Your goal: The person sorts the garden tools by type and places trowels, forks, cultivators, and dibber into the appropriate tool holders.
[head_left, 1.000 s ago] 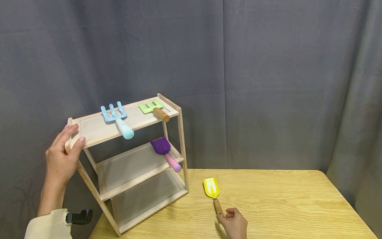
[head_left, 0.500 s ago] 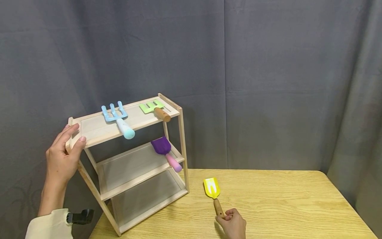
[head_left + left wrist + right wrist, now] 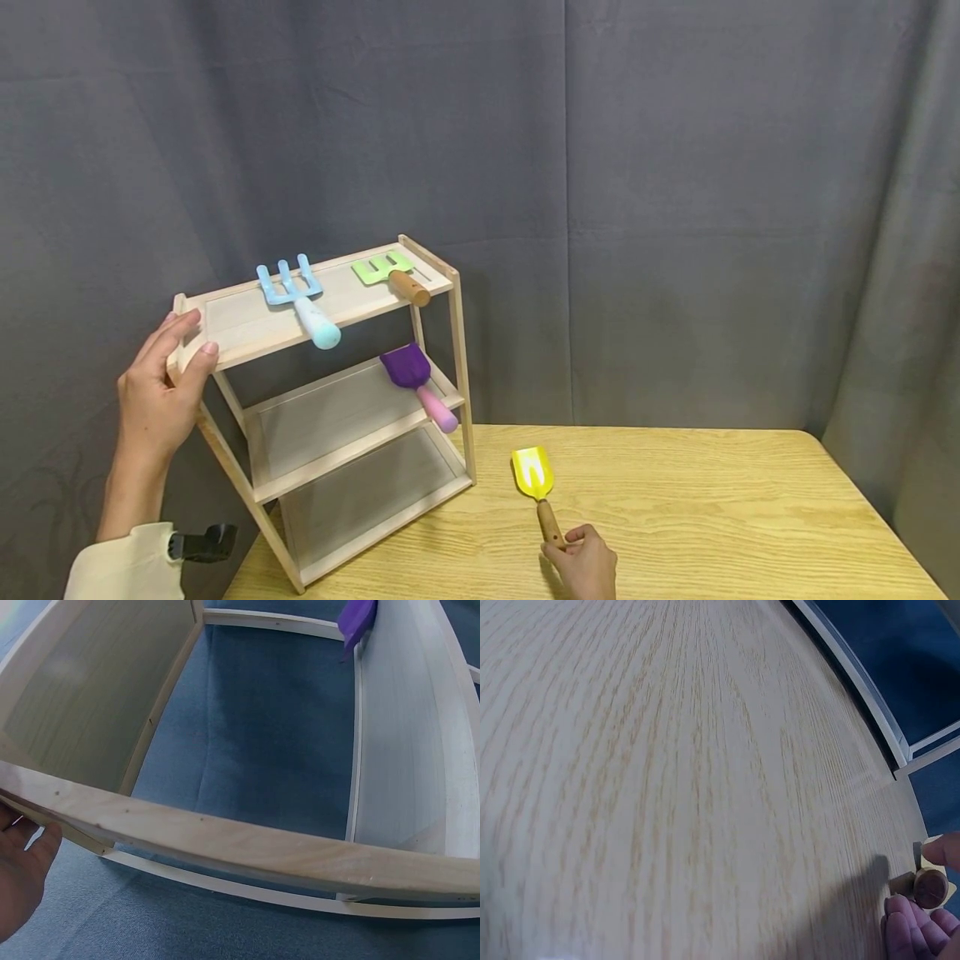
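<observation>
A light wooden three-tier shelf [image 3: 348, 446] stands on the left of the table. My left hand [image 3: 157, 387] grips its top left corner, fingers over the end rail and thumb at the front edge. In the left wrist view that hand [image 3: 22, 870] shows at the rail's end. At the table's front my right hand [image 3: 588, 562] pinches the wooden handle end of a yellow toy shovel [image 3: 532, 472], its blade pointing away. The right wrist view shows the handle's round end [image 3: 931, 889] between thumb and fingers [image 3: 911, 930]; the blade is mostly hidden there.
On the top tier lie a light blue hand fork [image 3: 290, 287] and a green fork [image 3: 382, 268] with a wooden handle. A purple shovel [image 3: 406, 367] with a pink handle rests on the middle tier. Grey curtain [image 3: 675, 208] hangs behind the wood-grain table [image 3: 712, 508].
My right hand has shifted very slightly at the shovel's handle, and the shovel stays in place. My left hand keeps its hold on the shelf. The head view drifts slightly.
</observation>
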The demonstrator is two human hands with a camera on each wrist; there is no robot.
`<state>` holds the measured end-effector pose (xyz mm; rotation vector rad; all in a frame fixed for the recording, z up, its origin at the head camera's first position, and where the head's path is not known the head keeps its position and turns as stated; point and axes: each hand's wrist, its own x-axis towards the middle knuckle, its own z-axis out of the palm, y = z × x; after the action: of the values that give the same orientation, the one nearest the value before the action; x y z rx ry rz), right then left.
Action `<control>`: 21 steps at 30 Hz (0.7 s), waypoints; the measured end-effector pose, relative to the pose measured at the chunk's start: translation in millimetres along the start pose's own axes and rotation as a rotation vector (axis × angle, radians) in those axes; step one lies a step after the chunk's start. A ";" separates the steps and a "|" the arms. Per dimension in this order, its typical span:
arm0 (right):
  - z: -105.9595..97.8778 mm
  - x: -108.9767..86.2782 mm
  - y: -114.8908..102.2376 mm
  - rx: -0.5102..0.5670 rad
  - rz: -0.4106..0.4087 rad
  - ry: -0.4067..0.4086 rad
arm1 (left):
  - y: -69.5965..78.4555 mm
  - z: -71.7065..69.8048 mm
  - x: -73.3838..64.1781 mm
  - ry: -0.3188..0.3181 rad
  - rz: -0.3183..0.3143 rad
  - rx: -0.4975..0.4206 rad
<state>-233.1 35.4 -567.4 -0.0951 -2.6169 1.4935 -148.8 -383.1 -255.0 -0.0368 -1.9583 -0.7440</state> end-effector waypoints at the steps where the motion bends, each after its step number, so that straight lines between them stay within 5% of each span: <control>1: 0.2 0.4 0.5 -0.001 -0.001 0.000 | -0.1 0.0 0.0 -0.001 0.000 0.000; 21: 2.0 2.2 1.8 0.028 0.013 0.052 | 3.0 -0.8 -1.0 0.000 0.017 0.001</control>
<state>-235.6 34.9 -569.8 -0.1468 -2.5586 1.5104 -146.7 -380.8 -254.0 -0.0522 -1.9565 -0.7317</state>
